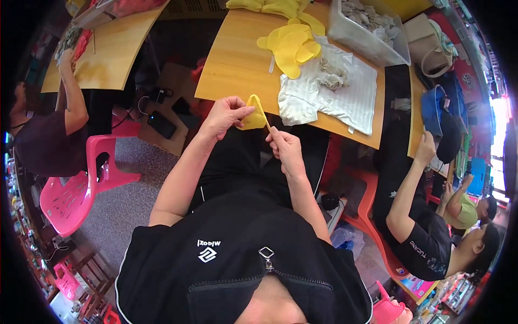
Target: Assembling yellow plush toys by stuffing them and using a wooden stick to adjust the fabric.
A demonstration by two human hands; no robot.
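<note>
From the head camera we're looking straight down at our own two hands working over our lap, just in front of the wooden worktop (237,65). Our left hand (226,116) is pinching a small yellow fabric piece (255,114) between thumb and fingers, probably to keep it steady. Our right hand (283,148) is closed around a thin stick (265,120) that's poking into the piece, looks like we're pushing it in to shape or turn the thing.

On the worktop there's a pile of yellow pieces (291,46) sitting within easy reach, next to a white cloth (345,94) with a crumpled grey wad on it. A clear plastic bin (367,35) farther back is holding a heap of greyish scraps. Other people are sitting at both sides, one on a pink chair (75,189).
</note>
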